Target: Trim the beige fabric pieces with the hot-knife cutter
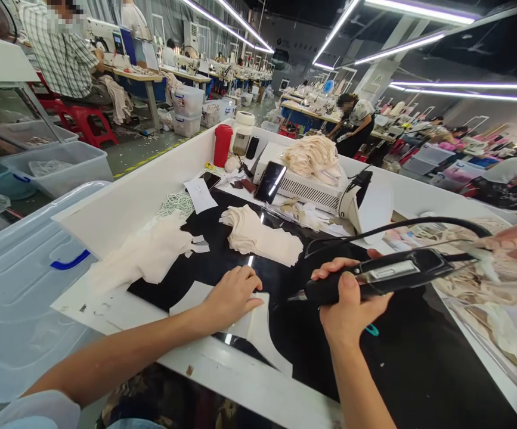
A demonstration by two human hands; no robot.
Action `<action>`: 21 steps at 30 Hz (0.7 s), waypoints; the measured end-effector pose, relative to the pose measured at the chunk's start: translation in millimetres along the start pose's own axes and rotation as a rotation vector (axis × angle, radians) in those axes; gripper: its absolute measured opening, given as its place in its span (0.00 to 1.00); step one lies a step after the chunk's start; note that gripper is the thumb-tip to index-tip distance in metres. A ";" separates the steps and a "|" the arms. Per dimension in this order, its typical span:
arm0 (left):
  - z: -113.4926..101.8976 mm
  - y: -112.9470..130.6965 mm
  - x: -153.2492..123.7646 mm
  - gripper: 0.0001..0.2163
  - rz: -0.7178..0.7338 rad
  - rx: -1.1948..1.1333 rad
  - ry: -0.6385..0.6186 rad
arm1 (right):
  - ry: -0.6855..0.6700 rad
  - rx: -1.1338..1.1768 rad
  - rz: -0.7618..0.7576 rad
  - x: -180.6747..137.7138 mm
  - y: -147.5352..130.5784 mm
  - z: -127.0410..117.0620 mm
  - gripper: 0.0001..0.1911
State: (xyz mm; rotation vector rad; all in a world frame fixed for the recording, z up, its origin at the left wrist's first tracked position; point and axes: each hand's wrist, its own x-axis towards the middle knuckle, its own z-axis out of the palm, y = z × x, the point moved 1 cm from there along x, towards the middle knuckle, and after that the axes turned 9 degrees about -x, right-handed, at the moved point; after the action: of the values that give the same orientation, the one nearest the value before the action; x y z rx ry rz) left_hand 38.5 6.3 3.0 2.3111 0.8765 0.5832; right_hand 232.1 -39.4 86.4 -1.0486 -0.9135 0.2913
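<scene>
item: black handheld cutting tool with a silver label plate and a thick black cord [374,279]. location: over the glossy black work surface of the white-rimmed desk [258,387], in front of you and slightly right of centre. your right hand [350,304] is wrapped tight around its front grip, fingers curled over the top. long axis: nearly level, running right to left, pointed tip toward your left hand, cord trailing up and away to the right.

item: pale white cut fabric piece [222,313], lying flat on the black surface. your left hand [231,296] rests palm down on it, fingers spread and together with nothing gripped. it lies to the left of the tool tip, near but apart; the tip points straight at the gap between your two hands. your left hand is the nearer one to the piece.

other entries, farther back on the desk: folded stack of cream fabric pieces [258,235]; loose heap of cream cloth [146,250] at left; black tilted phone [270,182] against a white box machine [312,190]; red cylindrical cup [222,145]. clear plastic bin lid with a blue handle [21,286] at your far left.
</scene>
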 end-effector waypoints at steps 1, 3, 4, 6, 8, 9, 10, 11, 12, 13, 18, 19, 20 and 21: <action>-0.7 0.6 -0.1 0.08 -0.005 -0.005 -0.007 | -0.001 0.019 0.002 0.2 2.6 3.7 0.29; -2.0 2.2 -0.1 0.05 -0.015 -0.010 -0.023 | -0.007 0.052 0.004 0.4 7.4 9.2 0.30; -2.5 3.0 -0.1 0.05 -0.019 -0.010 -0.028 | -0.014 0.064 0.007 0.3 9.5 11.2 0.29; -3.4 4.5 -0.1 0.04 -0.017 -0.011 -0.034 | -0.028 0.084 0.006 -0.6 12.9 14.2 0.28; -4.2 5.7 -0.2 0.04 -0.009 -0.010 -0.035 | -0.050 0.105 0.006 -2.1 15.6 16.2 0.27; -4.6 6.1 -0.4 0.04 -0.005 -0.008 -0.036 | -0.062 0.117 0.006 -2.9 16.8 17.0 0.26; -5.2 6.5 -0.5 0.04 -0.003 -0.005 -0.039 | -0.072 0.128 0.004 -3.6 17.9 17.6 0.26; -5.8 6.8 -0.6 0.04 -0.002 -0.003 -0.045 | -0.077 0.136 0.003 -4.2 19.0 18.2 0.26; -6.7 7.2 -0.7 0.03 -0.003 0.000 -0.053 | -0.079 0.142 0.002 -4.7 20.1 18.7 0.26; -7.6 7.6 -0.6 0.03 -0.005 0.002 -0.061 | -0.077 0.145 0.002 -5.0 21.2 19.3 0.26; -12.9 10.8 0.2 0.04 0.007 -0.009 -0.105 | -0.097 0.166 0.030 -5.6 25.3 23.2 0.26; -13.7 11.3 0.4 0.04 0.010 -0.013 -0.111 | -0.101 0.175 0.037 -5.9 25.4 24.1 0.25; -14.3 11.7 0.5 0.04 0.012 -0.017 -0.115 | -0.105 0.187 0.042 -6.2 25.1 24.9 0.25; -14.8 11.9 0.6 0.05 0.013 -0.018 -0.117 | -0.108 0.200 0.046 -6.5 24.4 25.6 0.25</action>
State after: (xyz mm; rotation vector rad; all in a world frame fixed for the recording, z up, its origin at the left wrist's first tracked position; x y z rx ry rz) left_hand 35.7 5.0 21.7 2.3105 0.7990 0.4538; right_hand 213.4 -15.3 67.3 -0.8763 -0.9368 0.4718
